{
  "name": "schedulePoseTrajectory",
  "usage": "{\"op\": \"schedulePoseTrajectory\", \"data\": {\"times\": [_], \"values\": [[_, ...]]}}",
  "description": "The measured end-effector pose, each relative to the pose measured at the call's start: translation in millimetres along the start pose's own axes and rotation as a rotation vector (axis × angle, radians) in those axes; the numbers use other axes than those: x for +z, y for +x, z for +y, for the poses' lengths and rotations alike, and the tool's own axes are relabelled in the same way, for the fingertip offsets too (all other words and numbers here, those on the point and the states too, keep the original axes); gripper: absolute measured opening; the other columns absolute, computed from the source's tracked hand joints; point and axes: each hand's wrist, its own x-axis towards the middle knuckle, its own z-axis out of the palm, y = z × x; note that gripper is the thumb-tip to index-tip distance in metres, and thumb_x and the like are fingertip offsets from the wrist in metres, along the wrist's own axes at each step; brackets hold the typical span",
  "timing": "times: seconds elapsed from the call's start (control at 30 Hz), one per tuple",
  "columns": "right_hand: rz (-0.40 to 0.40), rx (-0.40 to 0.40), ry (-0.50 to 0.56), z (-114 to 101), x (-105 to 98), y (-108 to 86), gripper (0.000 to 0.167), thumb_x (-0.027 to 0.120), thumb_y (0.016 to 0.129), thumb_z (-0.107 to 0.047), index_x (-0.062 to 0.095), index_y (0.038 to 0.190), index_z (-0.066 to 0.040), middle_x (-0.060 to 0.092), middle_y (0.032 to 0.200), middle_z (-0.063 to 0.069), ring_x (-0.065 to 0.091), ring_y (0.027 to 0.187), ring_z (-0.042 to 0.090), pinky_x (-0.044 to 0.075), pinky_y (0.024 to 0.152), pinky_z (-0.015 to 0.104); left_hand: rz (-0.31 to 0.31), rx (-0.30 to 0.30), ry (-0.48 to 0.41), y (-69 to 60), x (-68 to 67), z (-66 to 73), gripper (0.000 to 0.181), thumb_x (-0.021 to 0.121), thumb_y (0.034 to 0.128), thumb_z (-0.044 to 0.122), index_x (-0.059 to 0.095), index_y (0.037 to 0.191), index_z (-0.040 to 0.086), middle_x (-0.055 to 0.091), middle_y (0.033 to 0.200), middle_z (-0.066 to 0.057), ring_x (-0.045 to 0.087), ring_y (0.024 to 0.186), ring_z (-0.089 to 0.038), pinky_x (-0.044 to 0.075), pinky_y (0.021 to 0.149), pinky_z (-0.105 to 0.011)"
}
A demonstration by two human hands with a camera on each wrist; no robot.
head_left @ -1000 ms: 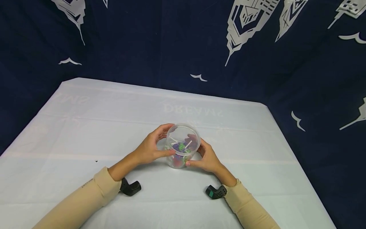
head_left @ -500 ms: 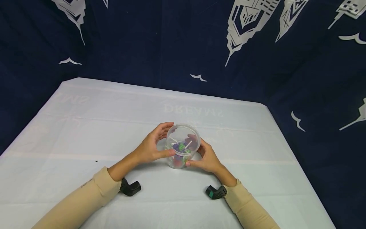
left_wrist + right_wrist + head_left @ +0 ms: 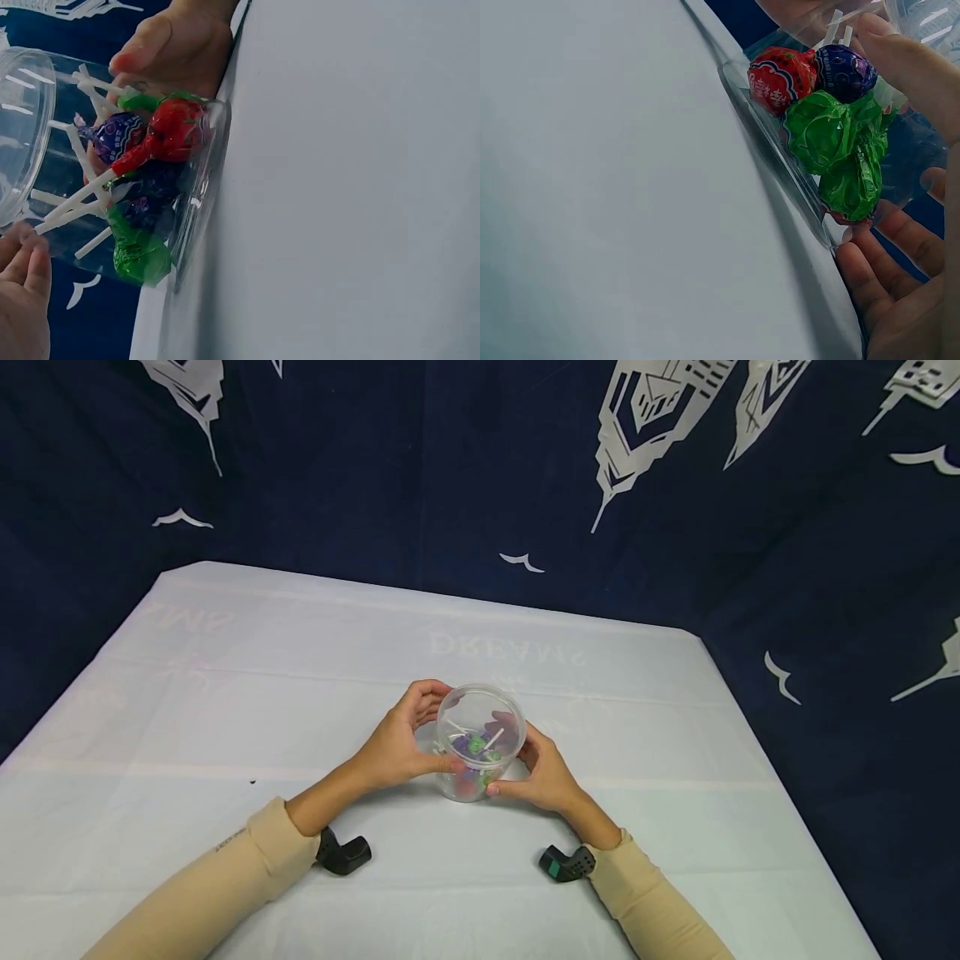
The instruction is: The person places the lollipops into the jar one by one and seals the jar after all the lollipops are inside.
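Note:
A clear plastic jar (image 3: 467,787) stands upright on the white table, between both hands. Inside are several wrapped lollipops: a red lollipop (image 3: 178,131), a purple lollipop (image 3: 845,73) and a green lollipop (image 3: 819,133), their white sticks leaning various ways. My left hand (image 3: 393,747) holds the jar near its rim, thumb at the front and fingers behind the far left side. Lower down, my right hand (image 3: 553,777) grips the right side, thumb in front; its other fingers show partly through the plastic. Whether the round top is a lid, I cannot tell.
White cloth covers the table (image 3: 300,877), with faint lettering near its far edge. A small dark speck (image 3: 252,782) lies to the left. Dark blue fabric (image 3: 420,468) with white building prints hangs behind. Each wrist carries a black camera (image 3: 342,853).
My left thumb has slid slightly right along the jar's front, and the left fingers have shifted a little at the far rim. The jar and right hand stay in place.

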Motion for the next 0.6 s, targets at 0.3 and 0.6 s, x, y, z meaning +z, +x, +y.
{"op": "schedulePoseTrajectory", "data": {"times": [0.3, 0.6], "values": [[-0.003, -0.006, -0.001, 0.5, -0.8, -0.1, 0.09, 0.088, 0.074, -0.007, 0.034, 0.144, 0.013, 0.044, 0.138, 0.035, 0.052, 0.126, 0.021, 0.044, 0.104, 0.03, -0.017, 0.008, -0.022, 0.7, -1.6, 1.5, 0.097, 0.083, 0.0756, 0.048, 0.035, 0.139, -0.007, 0.052, 0.137, -0.021, 0.047, 0.127, -0.045, 0.036, 0.111, -0.043], [0.0, 0.003, 0.003, -0.3, -0.6, 0.4, 0.09, 0.088, 0.074, -0.009, 0.036, 0.144, 0.011, 0.045, 0.139, 0.034, 0.052, 0.126, 0.022, 0.044, 0.104, 0.03, -0.03, 0.004, -0.037, 0.6, -4.0, 1.3, 0.093, 0.082, 0.08, 0.043, 0.035, 0.144, -0.005, 0.05, 0.14, -0.022, 0.045, 0.128, -0.046, 0.036, 0.111, -0.043]]}}
